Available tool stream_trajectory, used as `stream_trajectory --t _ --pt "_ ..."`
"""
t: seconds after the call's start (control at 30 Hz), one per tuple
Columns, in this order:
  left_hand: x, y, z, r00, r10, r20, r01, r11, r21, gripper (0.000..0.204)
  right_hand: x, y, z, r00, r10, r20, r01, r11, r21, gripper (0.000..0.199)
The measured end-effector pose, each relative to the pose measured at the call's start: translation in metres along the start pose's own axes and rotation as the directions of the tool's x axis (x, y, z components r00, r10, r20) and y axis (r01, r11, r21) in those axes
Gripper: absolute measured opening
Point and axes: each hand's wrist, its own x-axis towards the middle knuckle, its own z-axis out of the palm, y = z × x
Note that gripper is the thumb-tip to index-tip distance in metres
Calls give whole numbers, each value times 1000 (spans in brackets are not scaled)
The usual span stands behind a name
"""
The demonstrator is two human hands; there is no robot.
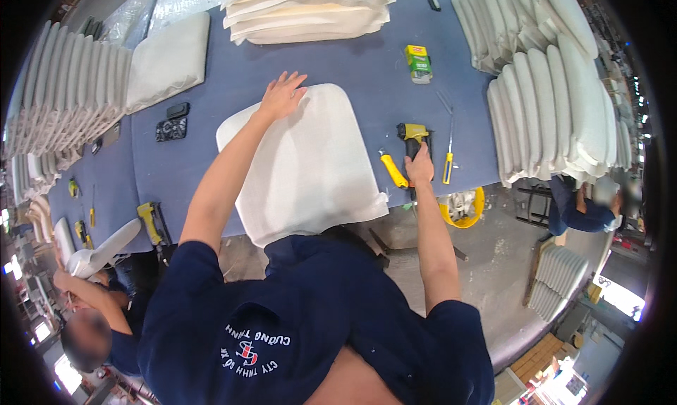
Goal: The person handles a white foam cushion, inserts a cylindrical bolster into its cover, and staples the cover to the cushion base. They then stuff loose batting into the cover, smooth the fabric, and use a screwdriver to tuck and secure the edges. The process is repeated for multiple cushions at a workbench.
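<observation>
A pale fabric-covered seat pad (310, 158) lies on the blue table in front of me, its near edge against my body. My left hand (283, 96) rests on its far edge, palm down with fingers stretched out. To the right of the pad, my right hand (420, 166) is closed round the handle of a yellow and black staple gun (414, 131), which is on or just over the table. Just left of that hand is a yellow-handled hand tool (393, 171). A yellow-handled screwdriver (448, 166) lies to its right.
Stacked pale pads stand at the back (303, 13), left (70, 87) and right (550, 116). A green and yellow box (418, 65) and a black phone-like item (171, 128) lie on the table (352, 59). A yellow bucket (479, 209) is beside it. One co-worker (106, 320) handles pads at left; another (585, 211) is right.
</observation>
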Motion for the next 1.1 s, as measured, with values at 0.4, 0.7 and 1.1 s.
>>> stream_trajectory --t 0.4,0.7,1.1 --pt "-22 23 85 990 128 -50 -104 937 334 63 -234 0 -110 938 7 346 -327 344 880 29" --pt "-189 131 117 954 268 138 -280 957 76 72 -224 -76 -71 881 -47 470 -428 346 835 22" --pt "-273 150 116 839 451 305 -430 892 -137 95 -148 -136 -33 801 -66 595 -429 630 648 21"
